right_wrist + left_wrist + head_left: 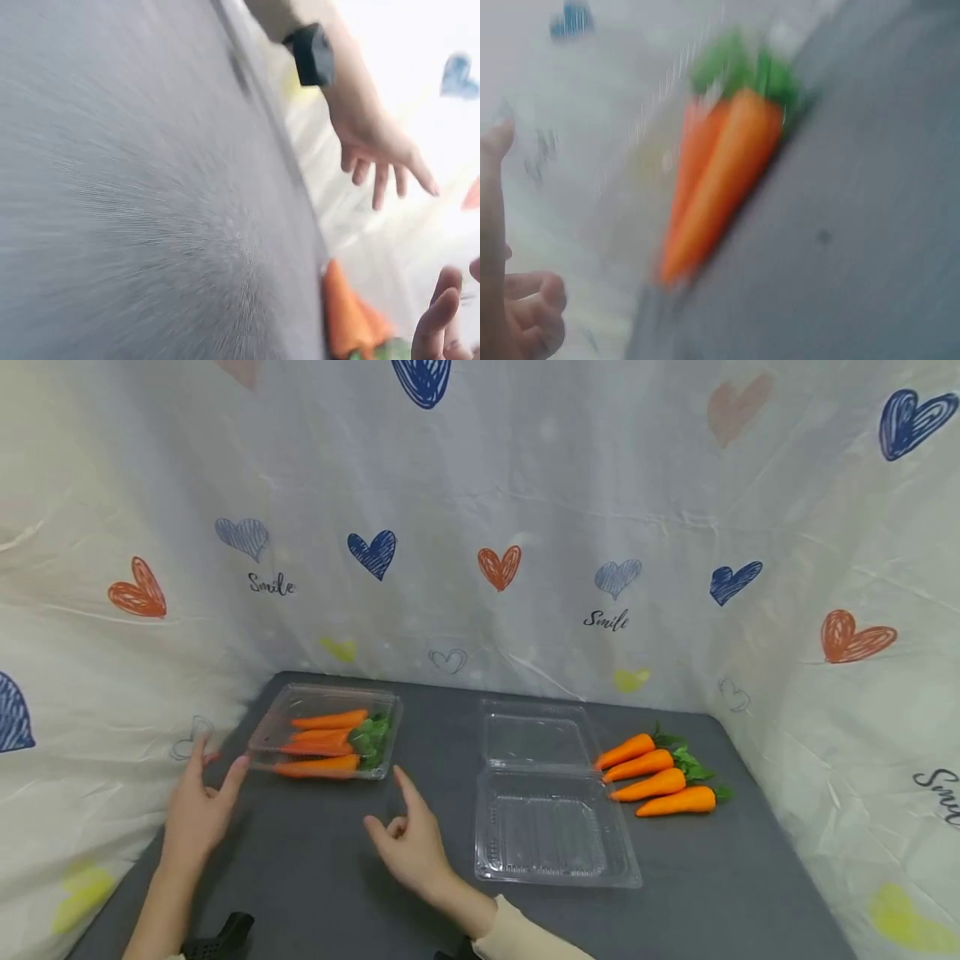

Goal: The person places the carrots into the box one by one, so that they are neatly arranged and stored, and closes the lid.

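Note:
On the left of the grey table, a transparent plastic box (272,714) has several orange carrots (330,721) with green tops in it, its lid apparently down. My left hand (191,818) is off the box's near left corner, thumb and fingers spread, holding nothing. Just in front of the near right corner is my right hand (418,852), index finger and thumb stretched apart, also holding nothing. Blurred carrots (727,180) fill the middle of the left wrist view. In the right wrist view the left hand (371,139) shows loose, extended fingers.
A second transparent box (551,827) lies to the right with its lid (536,735) folded back. Beside it several carrots (652,785) lie in a slanted row on the grey table (750,877). A curtain (525,460) printed with hearts hangs behind and at both sides.

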